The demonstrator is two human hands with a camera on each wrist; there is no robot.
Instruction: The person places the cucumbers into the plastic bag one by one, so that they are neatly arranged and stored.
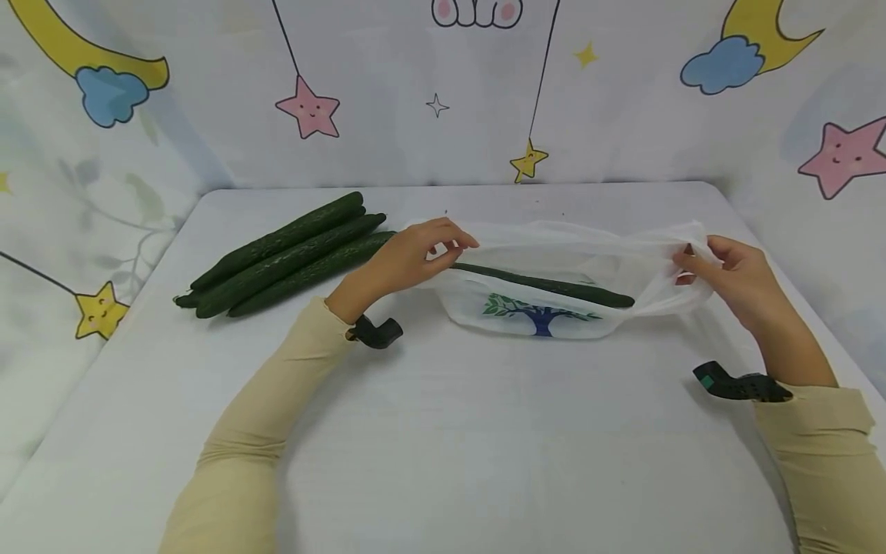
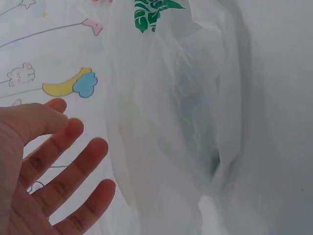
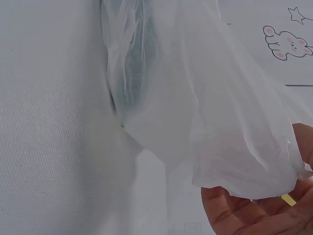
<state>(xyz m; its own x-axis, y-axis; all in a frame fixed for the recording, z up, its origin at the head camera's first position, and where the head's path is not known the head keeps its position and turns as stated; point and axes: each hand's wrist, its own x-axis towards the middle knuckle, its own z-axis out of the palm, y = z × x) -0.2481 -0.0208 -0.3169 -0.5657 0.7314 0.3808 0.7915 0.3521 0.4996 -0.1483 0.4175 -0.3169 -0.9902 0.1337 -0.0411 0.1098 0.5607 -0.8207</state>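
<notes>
A white plastic bag (image 1: 540,327) with a tree print lies across the table. Inside it a long dark green cucumber (image 1: 581,290) shows through the mouth, its left end hidden behind my left hand. My left hand (image 1: 418,254) hovers by the bag's left end; in the left wrist view its fingers (image 2: 73,178) are spread and loosely bent, beside the plastic, with nothing between them. At the other end my right hand (image 1: 744,281) pinches the bag's edge between thumb and fingers. The right wrist view has the held plastic draped over the fingers (image 3: 220,210).
Several more cucumbers (image 1: 284,265) lie side by side at the table's back left, their right ends close to my left hand. A white cloth covers the table (image 1: 484,446). Behind it hangs a printed backdrop (image 1: 388,146) with stars and moons.
</notes>
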